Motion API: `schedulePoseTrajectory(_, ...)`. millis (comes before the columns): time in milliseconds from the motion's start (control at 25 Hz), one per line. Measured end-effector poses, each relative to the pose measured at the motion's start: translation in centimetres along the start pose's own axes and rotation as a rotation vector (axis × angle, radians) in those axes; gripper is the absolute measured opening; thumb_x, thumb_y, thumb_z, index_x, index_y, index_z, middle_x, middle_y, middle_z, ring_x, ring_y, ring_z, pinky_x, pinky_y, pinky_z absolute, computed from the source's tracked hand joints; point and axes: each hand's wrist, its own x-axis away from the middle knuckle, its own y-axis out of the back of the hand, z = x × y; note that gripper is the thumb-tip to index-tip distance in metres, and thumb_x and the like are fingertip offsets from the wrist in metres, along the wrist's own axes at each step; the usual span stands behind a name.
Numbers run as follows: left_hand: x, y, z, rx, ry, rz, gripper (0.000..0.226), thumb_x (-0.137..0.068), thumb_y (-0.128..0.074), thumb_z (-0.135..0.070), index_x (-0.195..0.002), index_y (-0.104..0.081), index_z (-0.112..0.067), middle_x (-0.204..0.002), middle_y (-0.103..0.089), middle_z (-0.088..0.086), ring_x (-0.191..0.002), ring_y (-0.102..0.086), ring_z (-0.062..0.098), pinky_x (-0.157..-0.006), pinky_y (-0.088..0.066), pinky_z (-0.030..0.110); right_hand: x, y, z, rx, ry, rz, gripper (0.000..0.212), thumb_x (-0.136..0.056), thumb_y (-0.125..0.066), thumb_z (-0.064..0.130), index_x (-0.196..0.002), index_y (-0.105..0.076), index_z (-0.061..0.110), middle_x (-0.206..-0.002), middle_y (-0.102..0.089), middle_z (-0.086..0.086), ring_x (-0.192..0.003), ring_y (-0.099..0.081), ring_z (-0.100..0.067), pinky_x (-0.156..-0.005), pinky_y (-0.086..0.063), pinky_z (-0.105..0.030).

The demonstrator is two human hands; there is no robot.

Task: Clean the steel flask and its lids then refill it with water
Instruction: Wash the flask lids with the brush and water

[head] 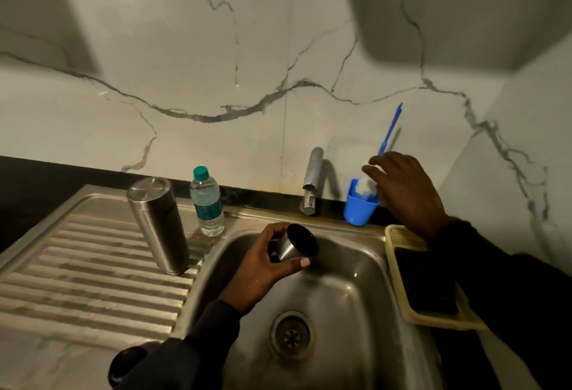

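The steel flask [159, 224] stands upside down on the ribbed drainboard [93, 265], left of the sink. My left hand [266, 262] grips a steel lid cup [295, 245] with a dark inside, held tilted over the sink basin [340, 296]. My right hand [402, 188] reaches over a blue cup [359, 207] at the back right; its fingers are at a bottle brush with a blue handle [391, 129] and white head [365, 187] standing in that cup. Whether the fingers hold the brush is unclear. A dark round object, perhaps another lid [127, 365], lies near the counter's front edge.
A steel tap [312, 179] rises behind the basin, with no water running. A small plastic water bottle [207, 200] with a green cap stands beside the flask. A yellow tray [399, 235] with a dark scrub pad [424, 281] sits on the sink's right rim.
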Motion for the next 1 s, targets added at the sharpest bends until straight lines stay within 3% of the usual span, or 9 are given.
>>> schedulePoseTrajectory(80,-0.6,-1.1,-0.5,0.04,-0.003,-0.015,0.057,-0.079,-0.082,-0.013,-0.129,-0.057,-0.025,-0.128,-0.063,-0.005,-0.117,-0.06,0.009,-0.088,-0.051,0.02,-1.5,-1.9,-2.0,0.201,0.312,0.119,0.043,-0.068,-0.07,-0.003,-0.109,-0.067,0.008,-0.124,-0.061,-0.017,-0.125,-0.05,-0.038,-0.104,-0.039,-0.049)
schedulePoseTrajectory(160,-0.8,-2.0,-0.9,0.07,-0.012,-0.03,0.058,-0.081,-0.079,-0.008,-0.132,-0.055,-0.022,-0.13,-0.062,-0.005,-0.119,-0.059,0.007,-0.089,-0.051,0.02,-2.9,-4.1,-3.5,0.408,0.452,0.26,0.045,-0.074,-0.071,0.0,-0.116,-0.067,0.015,-0.132,-0.058,-0.015,-0.134,-0.042,-0.037,-0.111,-0.034,-0.05)
schedulePoseTrajectory(240,-0.9,-2.4,-1.3,0.102,-0.011,-0.041,0.058,-0.083,-0.077,-0.005,-0.134,-0.054,-0.022,-0.131,-0.062,-0.005,-0.122,-0.059,0.007,-0.09,-0.051,0.021,-3.7,-5.7,-4.0,0.553,0.458,0.345,0.047,-0.08,-0.069,0.008,-0.123,-0.062,0.023,-0.128,-0.059,-0.01,-0.132,-0.043,-0.036,-0.114,-0.029,-0.049)
schedulePoseTrajectory(400,-0.6,-2.6,-1.4,0.15,-0.003,-0.09,0.058,-0.083,-0.075,-0.003,-0.136,-0.054,-0.018,-0.133,-0.062,-0.003,-0.124,-0.057,0.007,-0.092,-0.049,0.018,-4.2,-6.9,-3.7,0.607,0.489,0.518,0.042,-0.09,-0.056,0.016,-0.13,-0.049,0.022,-0.116,-0.058,-0.004,-0.11,-0.053,-0.03,-0.105,-0.031,-0.044)
schedulePoseTrajectory(560,-0.5,-2.8,-1.2,0.152,-0.003,-0.113,0.057,-0.084,-0.074,-0.004,-0.136,-0.054,-0.016,-0.132,-0.063,-0.001,-0.123,-0.059,0.009,-0.092,-0.049,0.017,-4.6,-6.8,-3.4,0.583,0.441,0.626,0.029,-0.093,-0.052,0.022,-0.122,-0.052,0.024,-0.111,-0.057,0.0,-0.101,-0.058,-0.024,-0.092,-0.038,-0.038)
schedulePoseTrajectory(680,-0.4,-2.7,-1.2,0.163,-0.005,-0.115,0.055,-0.085,-0.073,-0.004,-0.135,-0.055,-0.015,-0.131,-0.064,0.0,-0.122,-0.059,0.009,-0.091,-0.049,0.016,-4.7,-6.5,-4.0,0.568,0.428,0.732,0.025,-0.096,-0.047,0.017,-0.119,-0.054,0.021,-0.114,-0.055,-0.003,-0.101,-0.059,-0.023,-0.088,-0.039,-0.034)
schedulePoseTrajectory(880,-0.5,-2.5,-0.7,0.167,0.013,-0.103,0.056,-0.083,-0.075,-0.007,-0.134,-0.055,-0.017,-0.13,-0.064,-0.002,-0.121,-0.06,0.008,-0.091,-0.049,0.016,-5.4,-5.5,-4.5,0.627,0.437,0.65,0.03,-0.095,-0.042,0.006,-0.116,-0.058,0.02,-0.115,-0.054,-0.002,-0.103,-0.058,-0.023,-0.086,-0.041,-0.032)
schedulePoseTrajectory(1000,-0.8,-2.5,-0.3,0.199,0.02,-0.128,0.053,-0.083,-0.075,-0.008,-0.131,-0.056,-0.017,-0.126,-0.066,-0.004,-0.116,-0.062,0.006,-0.088,-0.05,0.016,-6.9,-2.8,-4.8,0.651,0.36,0.693,0.03,-0.095,-0.044,0.008,-0.117,-0.057,0.024,-0.113,-0.06,0.002,-0.106,-0.058,-0.02,-0.088,-0.04,-0.032)
